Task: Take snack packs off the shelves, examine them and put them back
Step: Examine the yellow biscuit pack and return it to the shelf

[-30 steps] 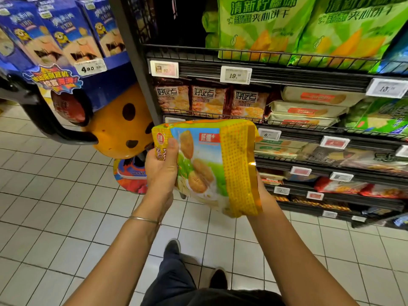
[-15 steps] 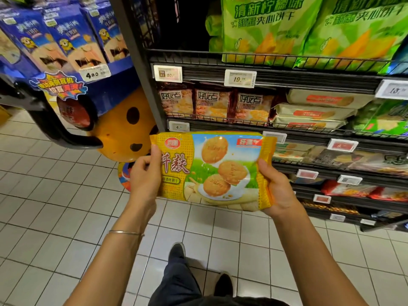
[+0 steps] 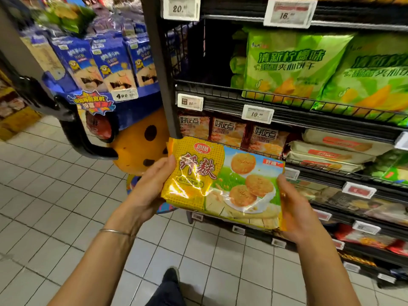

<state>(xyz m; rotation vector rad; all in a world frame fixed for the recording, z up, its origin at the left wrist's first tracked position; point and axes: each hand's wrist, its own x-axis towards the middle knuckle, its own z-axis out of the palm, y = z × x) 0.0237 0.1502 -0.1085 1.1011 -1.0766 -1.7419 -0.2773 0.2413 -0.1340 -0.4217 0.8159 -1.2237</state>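
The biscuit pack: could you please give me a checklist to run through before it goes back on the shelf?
1. Left hand grips the left end of the pack, thumb on the front: ok.
2. Right hand grips the right end: ok.
3. Front faces the camera, print readable: ok.
4. Wrapper free of tears: cannot tell; glare covers part of the front.
5. Free slot for it on the shelves: cannot tell; the pack hides the rows behind it.
6. Nothing between the pack and the shelves: ok.
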